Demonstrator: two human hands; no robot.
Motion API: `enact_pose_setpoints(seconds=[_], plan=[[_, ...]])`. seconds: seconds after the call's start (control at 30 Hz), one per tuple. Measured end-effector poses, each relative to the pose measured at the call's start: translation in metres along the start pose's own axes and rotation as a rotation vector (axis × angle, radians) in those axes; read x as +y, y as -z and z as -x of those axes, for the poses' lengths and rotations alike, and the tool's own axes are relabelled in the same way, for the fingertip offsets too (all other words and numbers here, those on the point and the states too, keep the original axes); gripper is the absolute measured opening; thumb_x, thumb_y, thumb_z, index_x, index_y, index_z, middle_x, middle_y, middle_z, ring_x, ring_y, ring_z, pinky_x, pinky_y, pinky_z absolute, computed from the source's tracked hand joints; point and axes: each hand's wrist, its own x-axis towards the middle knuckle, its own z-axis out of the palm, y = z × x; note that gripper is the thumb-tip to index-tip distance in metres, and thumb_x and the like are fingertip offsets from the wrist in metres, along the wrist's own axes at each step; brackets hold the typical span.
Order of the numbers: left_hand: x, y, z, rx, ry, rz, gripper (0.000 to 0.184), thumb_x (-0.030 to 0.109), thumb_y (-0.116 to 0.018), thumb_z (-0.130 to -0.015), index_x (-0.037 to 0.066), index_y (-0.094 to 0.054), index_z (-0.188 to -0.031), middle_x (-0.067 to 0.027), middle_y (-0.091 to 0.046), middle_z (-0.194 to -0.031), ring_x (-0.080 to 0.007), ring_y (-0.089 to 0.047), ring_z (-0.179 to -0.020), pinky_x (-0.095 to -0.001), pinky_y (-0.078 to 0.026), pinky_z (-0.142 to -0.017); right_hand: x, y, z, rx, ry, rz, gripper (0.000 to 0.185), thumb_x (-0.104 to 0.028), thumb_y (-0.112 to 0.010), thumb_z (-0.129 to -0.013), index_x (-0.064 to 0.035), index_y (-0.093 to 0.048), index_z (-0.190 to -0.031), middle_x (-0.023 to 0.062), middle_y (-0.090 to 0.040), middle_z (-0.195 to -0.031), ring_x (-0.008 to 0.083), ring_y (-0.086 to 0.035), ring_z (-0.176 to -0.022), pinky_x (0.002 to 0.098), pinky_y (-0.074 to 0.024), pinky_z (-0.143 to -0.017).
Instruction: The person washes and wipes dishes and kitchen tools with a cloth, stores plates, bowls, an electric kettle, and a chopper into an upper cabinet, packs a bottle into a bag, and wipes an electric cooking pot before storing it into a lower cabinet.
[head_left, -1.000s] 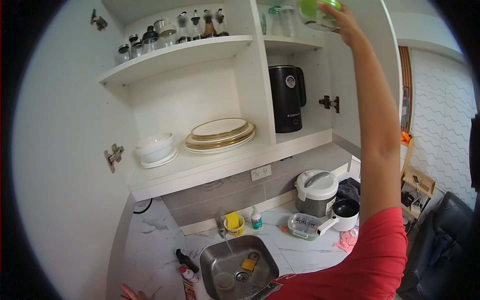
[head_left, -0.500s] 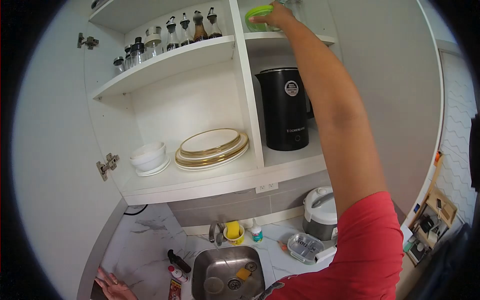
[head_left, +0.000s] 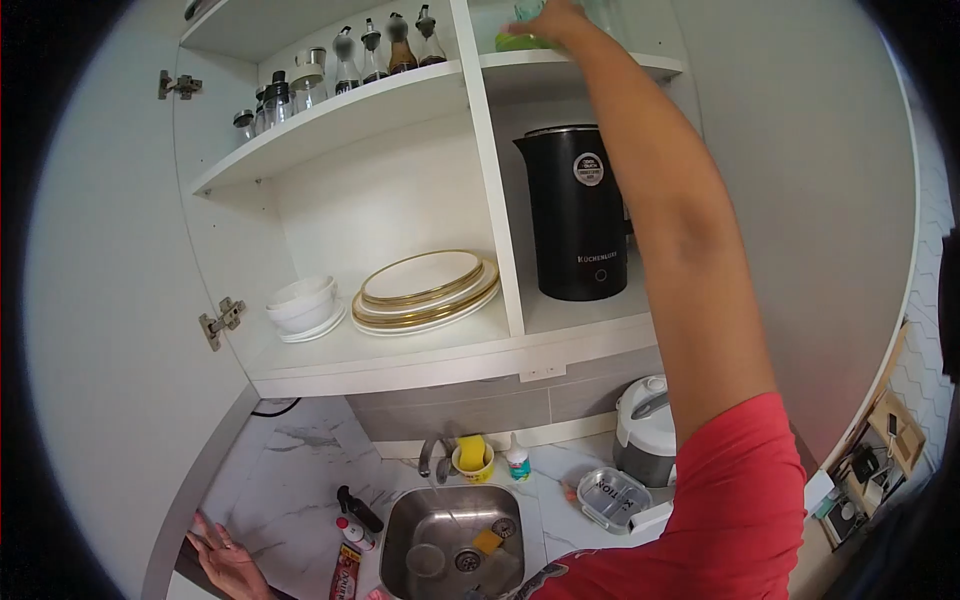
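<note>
My right hand reaches up to the upper right shelf, at the top edge of the view. Beside and below its fingers is a bright green rim or lid, with pale teal glass just above it. The fingers are partly cut off and blurred, so their grip on these cannot be made out. Low on the left, my left hand is open, palm up with fingers spread, near the marble-patterned counter and the open cabinet door. It holds nothing.
Below the right arm stands a black kettle. Gold-rimmed plates, white bowls and several bottles fill the left shelves. Beneath are a steel sink, a rice cooker and a glass container.
The green rim was round and plainly between my right fingers; it now sits lower, showing only a small part. My left hand has shifted slightly up. The view has moved a little.
</note>
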Motion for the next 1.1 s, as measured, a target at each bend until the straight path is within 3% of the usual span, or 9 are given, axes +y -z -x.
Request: enact_pose_setpoints(seconds=[0.13, 0.23, 0.3, 0.4, 0.47, 0.63, 0.87, 1.03, 1.1], plan=[[0.008, -0.032, 0.006, -0.050, 0.039, 0.061, 0.043, 0.026, -0.047, -0.093, 0.000, -0.041, -0.128, -0.0214, -0.049, -0.122, -0.0264, -0.058, -0.101, -0.0314, -0.055, -0.066, 0.008, 0.057, 0.045, 0.268, 0.200, -0.666, 0.043, -0.021, -0.064, -0.081, 0.0032, -0.053, -0.115, 0.0173, -0.060, -0.102, 0.0292, -0.058, -0.098, 0.0373, -0.0456, -0.083], [0.033, 0.041, -0.008, -0.101, 0.101, 0.093, 0.041, 0.018, -0.046, -0.093, 0.007, -0.037, -0.132, -0.0207, -0.042, -0.129, -0.0259, -0.054, -0.106, -0.0363, -0.049, -0.086, 0.035, 0.107, 0.178, 0.168, 0.050, -1.218, 0.040, -0.007, -0.052, -0.084, 0.0002, -0.048, -0.123, 0.0151, -0.057, -0.110, 0.0264, -0.056, -0.103, 0.0348, -0.0459, -0.085], [0.064, 0.093, -0.022, -0.029, -0.093, 0.130, 0.041, 0.014, -0.046, -0.091, 0.008, -0.038, -0.131, -0.0203, -0.039, -0.133, -0.0292, -0.048, -0.114, -0.0418, -0.041, -0.096, 0.057, 0.111, 0.302, 0.121, 0.004, -1.461, 0.044, -0.036, -0.060, -0.084, 0.0044, -0.056, -0.100, 0.0174, -0.062, -0.089, 0.0265, -0.060, -0.080, 0.0363, -0.0479, -0.071], [0.093, -0.013, 0.017, 0.022, -0.436, 0.248, 0.042, 0.025, -0.054, -0.087, 0.001, -0.046, -0.120, -0.0213, -0.047, -0.122, -0.0341, -0.041, -0.118, -0.0485, -0.030, -0.103, 0.102, 0.149, 0.479, -0.136, -0.390, -1.182, 0.027, -0.023, -0.048, -0.091, 0.0025, -0.057, -0.087, 0.0122, -0.061, -0.075, 0.0199, -0.058, -0.066, 0.0309, -0.0469, -0.064], [0.132, -0.010, 0.017, -0.166, -0.451, 0.296, 0.032, 0.031, -0.031, -0.093, 0.014, -0.045, -0.115, -0.0140, -0.045, -0.120, -0.0307, -0.040, -0.116, -0.0536, -0.027, -0.099, 0.162, 0.196, 0.522, 0.146, -0.688, -1.004, 0.028, -0.024, -0.047, -0.092, 0.0013, -0.059, -0.085, 0.0096, -0.061, -0.074, 0.0174, -0.058, -0.060, 0.0263, -0.0470, -0.061], [0.114, -0.083, 0.037, 0.086, -0.516, 0.259, 0.054, 0.048, -0.034, -0.092, 0.017, -0.036, -0.136, -0.0118, -0.021, -0.146, -0.0298, -0.021, -0.132, -0.0554, -0.024, -0.104, 0.191, 0.316, 0.475, 0.195, -0.002, -0.665, 0.060, 0.001, -0.043, -0.077, -0.0095, -0.030, -0.135, 0.0154, -0.041, -0.129, 0.0322, -0.044, -0.118, 0.0565, -0.0380, -0.093], [0.054, -0.152, 0.089, -0.016, -0.707, -0.364, 0.075, 0.062, -0.041, -0.086, 0.023, -0.016, -0.145, -0.0099, 0.008, -0.152, -0.0306, 0.002, -0.139, -0.0525, -0.015, -0.109, 0.143, 0.285, 0.486, -0.003, 0.057, -0.901, 0.071, 0.009, -0.046, -0.077, -0.0043, -0.020, -0.142, 0.0166, -0.028, -0.143, 0.0295, -0.043, -0.120, 0.0424, -0.0401, -0.097], [-0.022, -0.198, 0.113, -0.115, -0.808, -0.371, 0.055, 0.037, -0.055, -0.084, 0.009, -0.038, -0.128, -0.0115, -0.023, -0.133, -0.0272, -0.025, -0.125, -0.0403, -0.032, -0.098, 0.107, 0.239, 0.488, -0.244, 0.298, -0.633, 0.067, 0.001, -0.048, -0.082, -0.0111, -0.023, -0.142, 0.0139, -0.018, -0.145, 0.0301, -0.030, -0.130, 0.0426, -0.0367, -0.100], [-0.059, -0.218, 0.117, -0.190, -0.859, -0.372, 0.047, 0.027, -0.061, -0.083, 0.003, -0.046, -0.121, -0.0121, -0.036, -0.125, -0.0258, -0.036, -0.120, -0.0355, -0.039, -0.093, 0.081, 0.220, 0.498, -0.128, 0.247, -0.448, 0.059, -0.008, -0.057, -0.075, -0.0049, -0.038, -0.131, 0.0225, -0.045, -0.121, 0.0359, -0.047, -0.111, 0.0418, -0.0427, -0.091]])
